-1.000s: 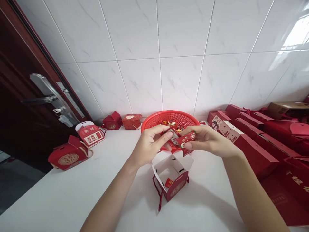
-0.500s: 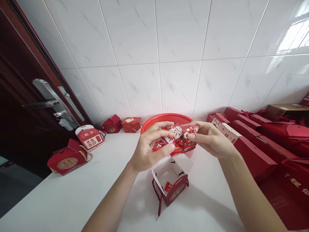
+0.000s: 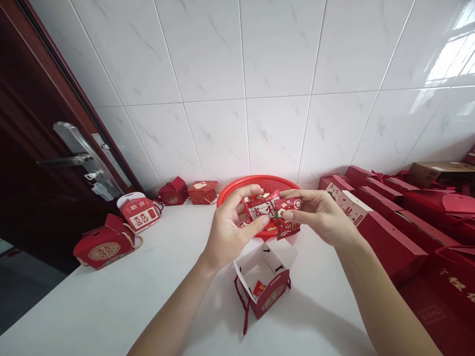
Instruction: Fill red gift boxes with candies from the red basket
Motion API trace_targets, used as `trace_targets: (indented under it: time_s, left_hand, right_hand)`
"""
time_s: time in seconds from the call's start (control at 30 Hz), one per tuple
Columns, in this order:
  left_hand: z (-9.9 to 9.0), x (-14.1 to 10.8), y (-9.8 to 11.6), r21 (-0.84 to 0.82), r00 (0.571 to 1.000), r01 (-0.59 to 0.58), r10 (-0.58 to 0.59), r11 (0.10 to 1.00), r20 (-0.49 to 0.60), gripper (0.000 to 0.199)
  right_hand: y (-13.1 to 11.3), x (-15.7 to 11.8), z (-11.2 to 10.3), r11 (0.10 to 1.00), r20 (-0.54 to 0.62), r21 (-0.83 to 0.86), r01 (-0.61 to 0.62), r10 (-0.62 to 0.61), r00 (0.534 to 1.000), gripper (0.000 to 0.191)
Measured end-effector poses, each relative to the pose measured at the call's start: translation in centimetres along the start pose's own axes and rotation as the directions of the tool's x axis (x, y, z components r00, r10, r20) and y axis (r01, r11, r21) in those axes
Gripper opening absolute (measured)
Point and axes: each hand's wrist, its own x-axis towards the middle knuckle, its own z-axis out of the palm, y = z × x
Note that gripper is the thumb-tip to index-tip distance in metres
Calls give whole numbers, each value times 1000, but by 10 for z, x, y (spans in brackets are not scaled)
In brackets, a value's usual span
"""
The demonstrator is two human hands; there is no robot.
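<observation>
While the left edge of the counter [image 3: 163, 257] slants past four small boxes [image 3: 139, 215], a stretch of white surface separates them from the left hand [image 3: 256, 210]. That hand pinches a red-and-white packet [image 3: 262, 210] between thumb and curled fingers; the packet's long axis runs crosswise, right end slightly raised, lettered face toward the camera. Below, near the hands, an open box [image 3: 272, 296] holds one small red packet [image 3: 259, 288]; behind them is a red basket [image 3: 237, 184]. Right of the lettered packet and meeting it, a flowered packet [image 3: 288, 227] hangs nearly upright, pinched by the right hand [image 3: 295, 210], thumb in front. Farther right, red boxes [image 3: 389, 237] crowd the counter.
</observation>
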Motion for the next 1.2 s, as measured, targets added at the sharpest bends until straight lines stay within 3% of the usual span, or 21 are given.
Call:
trace_targets:
  time_s: [0.17, 0.3, 0.4, 0.47, 0.57, 0.63, 0.67, 0.83, 1.0, 1.13, 1.2]
  left_hand:
    - [-2, 0, 2, 81, 1000, -23, 22, 996, 20, 41]
    - [-16, 4, 3, 192, 999, -6, -3, 981, 44, 37]
    - [-32, 8, 9, 399, 983, 3, -76, 917, 168, 28]
    - [-39, 9, 14, 504, 920, -21, -180, 864, 347, 25]
    - [-39, 8, 16, 556, 737, -72, -331, 828, 589, 29]
    - [-35, 7, 14, 583, 636, -98, -400, 806, 660, 34]
    - [-33, 7, 12, 611, 613, -106, -432, 785, 662, 37]
    - [-33, 7, 9, 733, 632, -103, -524, 673, 570, 33]
    - [-38, 8, 14, 751, 583, -112, -569, 651, 581, 19]
    - [-39, 7, 12, 825, 643, -87, -601, 558, 475, 23]
    - [-40, 8, 10, 850, 645, -85, -622, 520, 445, 22]
  right_hand:
    - [1, 1, -1, 999, 24, -30, -23, 24, 999, 29]
    - [-1, 2, 0, 991, 12, -118, -59, 61, 998, 23]
    - [0, 3, -2, 978, -14, -187, -91, 90, 996, 26]
    - [1, 2, -3, 972, -13, -212, -97, 97, 995, 28]
    - [1, 1, -2, 966, -12, -242, -87, 87, 996, 28]
    - [0, 1, 0, 962, -17, -258, -87, 86, 996, 27]
    - [-1, 0, 1, 960, -19, -265, -87, 85, 996, 27]
    - [-3, -1, 4, 942, 9, -326, -75, 82, 997, 27]
    - [-3, -2, 4, 908, 67, -418, -32, 66, 996, 26]
    - [3, -2, 8, 892, 137, -451, -28, 100, 986, 24]
    - [9, -1, 13, 871, 162, -489, -48, 145, 976, 20]
